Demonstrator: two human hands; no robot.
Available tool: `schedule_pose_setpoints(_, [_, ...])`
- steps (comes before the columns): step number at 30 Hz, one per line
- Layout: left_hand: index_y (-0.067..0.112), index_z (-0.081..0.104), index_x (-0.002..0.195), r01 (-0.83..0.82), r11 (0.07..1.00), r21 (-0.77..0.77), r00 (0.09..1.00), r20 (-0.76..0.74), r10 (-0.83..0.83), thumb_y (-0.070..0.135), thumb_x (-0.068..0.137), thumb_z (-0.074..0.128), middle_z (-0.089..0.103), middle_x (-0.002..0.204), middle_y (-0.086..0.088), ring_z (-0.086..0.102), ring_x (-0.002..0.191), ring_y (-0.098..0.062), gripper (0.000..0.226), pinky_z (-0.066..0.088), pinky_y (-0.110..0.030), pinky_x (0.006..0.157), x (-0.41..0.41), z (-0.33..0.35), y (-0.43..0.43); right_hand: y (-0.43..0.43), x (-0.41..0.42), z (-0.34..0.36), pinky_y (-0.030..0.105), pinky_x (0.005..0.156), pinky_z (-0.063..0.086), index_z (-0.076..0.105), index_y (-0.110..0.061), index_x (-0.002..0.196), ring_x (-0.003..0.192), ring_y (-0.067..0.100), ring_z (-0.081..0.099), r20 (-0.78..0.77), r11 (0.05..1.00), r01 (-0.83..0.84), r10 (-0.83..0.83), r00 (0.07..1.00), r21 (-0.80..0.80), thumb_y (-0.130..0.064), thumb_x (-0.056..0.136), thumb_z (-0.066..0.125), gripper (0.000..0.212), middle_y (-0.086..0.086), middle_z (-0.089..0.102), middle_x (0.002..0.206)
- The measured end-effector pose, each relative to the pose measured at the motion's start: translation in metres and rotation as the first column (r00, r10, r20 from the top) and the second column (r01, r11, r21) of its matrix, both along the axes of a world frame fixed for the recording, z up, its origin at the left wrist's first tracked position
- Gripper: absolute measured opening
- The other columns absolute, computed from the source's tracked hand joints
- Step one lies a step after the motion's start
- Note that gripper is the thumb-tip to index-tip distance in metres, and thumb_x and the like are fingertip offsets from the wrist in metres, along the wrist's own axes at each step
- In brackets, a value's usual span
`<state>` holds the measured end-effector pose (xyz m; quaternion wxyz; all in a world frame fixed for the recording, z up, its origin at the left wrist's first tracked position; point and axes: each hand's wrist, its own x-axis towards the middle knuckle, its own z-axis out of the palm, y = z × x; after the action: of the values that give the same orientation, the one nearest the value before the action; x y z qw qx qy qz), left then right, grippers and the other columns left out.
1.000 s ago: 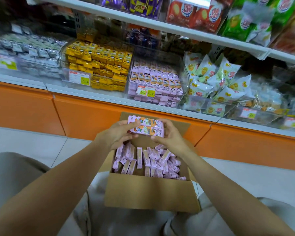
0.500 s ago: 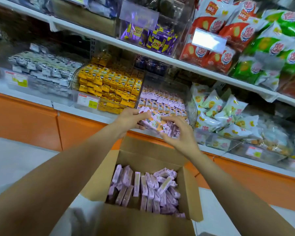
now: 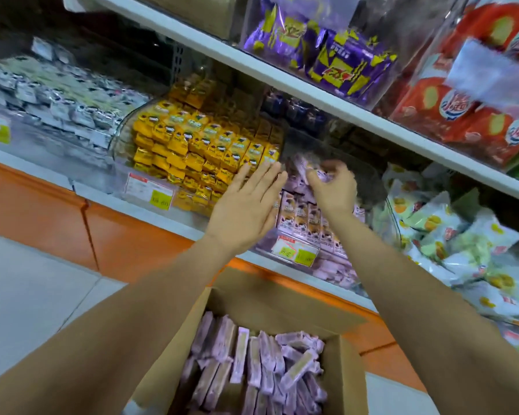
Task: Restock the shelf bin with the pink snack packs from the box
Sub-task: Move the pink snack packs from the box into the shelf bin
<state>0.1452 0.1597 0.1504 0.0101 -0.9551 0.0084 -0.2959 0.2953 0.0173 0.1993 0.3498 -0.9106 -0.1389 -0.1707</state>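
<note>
My right hand (image 3: pixel 333 190) holds a few pink snack packs (image 3: pixel 303 170) over the clear shelf bin (image 3: pixel 369 181), fingers curled round them. My left hand (image 3: pixel 246 205) is beside it with fingers straight and spread, touching none of the packs. Rows of pink packs (image 3: pixel 303 218) stand in the bin below the hands. The open cardboard box (image 3: pixel 270 307) sits low in the middle, holding several loose pink packs (image 3: pixel 261 369).
A bin of yellow packs (image 3: pixel 198 151) stands just left of the pink bin, silver packs (image 3: pixel 57 97) farther left. White and green bags (image 3: pixel 450 235) lie to the right. A white shelf edge (image 3: pixel 282 76) runs above the hands, carrying purple and red packs.
Both hands have risen from the box to the bin with the packs. My left hand has let go and spread open; my right hand still holds them.
</note>
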Motion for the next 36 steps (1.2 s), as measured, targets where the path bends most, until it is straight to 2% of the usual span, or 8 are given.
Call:
schedule_pose_setpoints(6, [0.005,0.03,0.149,0.007,1.0,-0.017,0.998,0.063,-0.006,0.032,0.095,0.029,0.031,0.155,-0.014,0.026,0.145,-0.028,0.06,0.019,-0.049,0.119,0.0,0.0,-0.002,0.045,0.019,-0.021,0.04,0.083,0.051,0.068,-0.01,0.099,0.094,0.029,0.063,-0.112,0.992,-0.124,0.128,0.985,0.037,-0.079,0.068,0.048,0.079,0.013,0.068,0.097])
schedule_pose_setpoints(13, [0.006,0.02,0.152,-0.05,0.998,0.03,0.999,-0.008,0.051,0.034,0.097,0.02,0.021,0.159,-0.011,0.016,0.148,-0.026,0.062,0.012,-0.048,0.12,-0.004,0.005,-0.003,0.014,-0.01,-0.005,0.042,0.105,0.04,0.056,-0.02,0.13,0.118,0.022,0.051,-0.19,0.968,-0.241,0.224,0.956,-0.067,-0.059,0.087,0.051,0.059,0.01,0.054,0.128])
schedule_pose_setpoints(17, [0.004,0.028,0.15,-0.016,1.0,-0.005,0.996,0.084,0.017,0.032,0.095,0.029,0.028,0.157,-0.012,0.021,0.145,-0.029,0.061,0.015,-0.049,0.118,-0.022,0.004,-0.012,-0.01,-0.091,0.013,0.022,0.084,0.048,0.063,-0.016,0.117,0.096,0.003,0.059,0.019,0.92,-0.353,0.355,0.934,0.171,-0.025,0.096,0.053,0.025,-0.003,0.063,0.111])
schedule_pose_setpoints(21, [0.011,0.05,0.131,0.05,0.986,-0.159,0.966,0.257,-0.007,0.027,0.083,0.046,0.044,0.128,-0.009,0.041,0.114,-0.028,0.05,0.028,-0.043,0.1,-0.059,-0.034,-0.042,-0.046,-0.166,0.0,0.021,0.063,0.047,0.067,-0.014,0.094,0.067,0.007,0.06,-0.009,0.823,-0.472,0.5,0.866,0.318,-0.012,0.097,0.048,0.02,-0.009,0.065,0.076])
schedule_pose_setpoints(23, [0.012,0.052,0.121,0.038,0.971,-0.237,0.979,0.202,0.011,0.025,0.079,0.048,0.05,0.119,-0.011,0.044,0.105,-0.029,0.045,0.031,-0.041,0.092,-0.078,-0.064,-0.051,-0.063,-0.187,-0.026,0.023,0.06,0.047,0.066,-0.019,0.089,0.062,0.009,0.058,-0.096,0.817,-0.478,0.531,0.842,0.323,-0.013,0.096,0.049,0.02,-0.004,0.064,0.071])
schedule_pose_setpoints(26, [0.013,0.048,0.116,-0.031,0.963,-0.266,0.993,-0.119,0.0,0.025,0.073,0.056,0.054,0.11,-0.013,0.049,0.099,-0.033,0.045,0.038,-0.042,0.085,-0.102,-0.129,-0.056,-0.084,-0.199,-0.095,0.023,0.062,0.048,0.067,-0.019,0.089,0.064,0.007,0.058,-0.313,0.862,-0.437,0.502,0.806,0.257,-0.009,0.096,0.052,0.019,-0.003,0.065,0.074])
schedule_pose_setpoints(30, [0.003,0.062,0.12,-0.165,0.943,-0.29,0.831,-0.556,-0.025,0.031,0.072,0.037,0.06,0.126,-0.023,0.064,0.104,-0.041,0.061,0.053,-0.044,0.082,-0.138,-0.213,-0.055,-0.104,-0.206,-0.206,0.02,0.067,0.043,0.066,-0.015,0.101,0.074,0.013,0.056,-0.618,0.891,-0.446,0.399,0.678,0.085,-0.003,0.092,0.056,0.018,-0.009,0.064,0.084])
schedule_pose_setpoints(36, [0.001,0.033,0.146,-0.114,0.886,-0.449,0.872,-0.473,-0.127,0.023,0.086,0.036,0.028,0.154,-0.021,0.024,0.142,-0.04,0.064,0.02,-0.043,0.114,-0.165,-0.261,-0.057,-0.088,-0.238,-0.31,0.036,0.082,0.052,0.052,-0.013,0.133,0.084,0.02,0.06,-0.89,0.821,-0.569,0.226,0.396,-0.045,-0.012,0.091,0.056,0.041,0.008,0.063,0.1])
